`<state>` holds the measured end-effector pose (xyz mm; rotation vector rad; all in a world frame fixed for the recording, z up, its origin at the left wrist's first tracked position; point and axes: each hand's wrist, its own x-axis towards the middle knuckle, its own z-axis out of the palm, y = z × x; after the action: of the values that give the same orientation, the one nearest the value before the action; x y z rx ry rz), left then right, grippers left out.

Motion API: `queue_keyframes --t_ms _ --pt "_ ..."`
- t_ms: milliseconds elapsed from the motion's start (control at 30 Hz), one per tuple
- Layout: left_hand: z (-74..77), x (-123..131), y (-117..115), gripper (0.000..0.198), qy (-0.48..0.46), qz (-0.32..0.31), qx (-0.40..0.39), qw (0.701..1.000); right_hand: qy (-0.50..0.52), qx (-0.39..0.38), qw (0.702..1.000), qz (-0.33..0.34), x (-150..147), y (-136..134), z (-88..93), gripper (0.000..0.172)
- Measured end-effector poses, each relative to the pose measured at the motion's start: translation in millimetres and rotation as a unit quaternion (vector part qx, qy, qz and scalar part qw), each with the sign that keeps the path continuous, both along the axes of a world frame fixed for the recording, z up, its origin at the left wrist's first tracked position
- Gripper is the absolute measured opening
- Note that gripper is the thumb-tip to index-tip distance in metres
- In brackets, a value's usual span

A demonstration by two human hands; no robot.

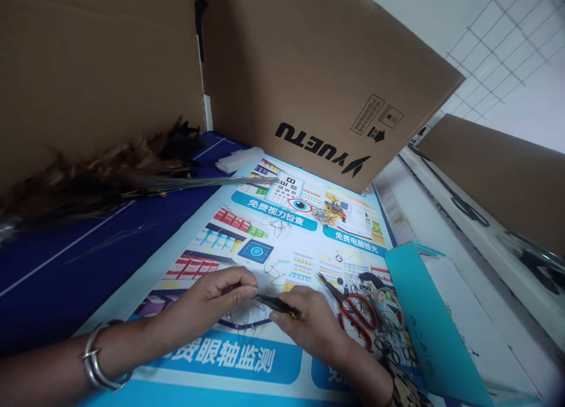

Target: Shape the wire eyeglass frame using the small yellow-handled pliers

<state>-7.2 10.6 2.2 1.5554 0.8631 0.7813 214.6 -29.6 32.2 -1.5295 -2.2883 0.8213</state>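
My right hand (309,315) is closed around a small pair of pliers (279,304) with dark jaws, which point left towards my other hand. My left hand (227,292) is closed in a pinch at the tip of the pliers; what its fingers hold is too small to make out. Bits of thin wire (247,323) lie under the two hands on a printed poster sheet (286,389). To the right of my right hand lie scissors (359,313) with red handles, blades partly apart. Beside them is a clear round coil (391,310) among small rings and wire pieces.
Feathers (110,159) on long thin stems (212,182) lie at the left on a dark blue surface (44,289). A large cardboard panel (309,59) stands at the back. An open teal box (435,318) is at right. Small metal parts (324,214) lie farther back.
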Motion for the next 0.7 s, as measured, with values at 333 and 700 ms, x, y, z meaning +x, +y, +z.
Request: queue_keyframes --t_ms 333,700 --pt "-4.0 0.3 -0.4 0.024 0.005 -0.017 -0.022 1.000 -0.001 -0.015 1.000 0.000 -1.7 0.0 0.2 0.021" --pt "-4.5 -0.5 0.1 0.025 0.008 -0.006 -0.035 0.999 0.004 -0.014 1.000 0.011 -1.4 -0.3 -1.6 0.022"
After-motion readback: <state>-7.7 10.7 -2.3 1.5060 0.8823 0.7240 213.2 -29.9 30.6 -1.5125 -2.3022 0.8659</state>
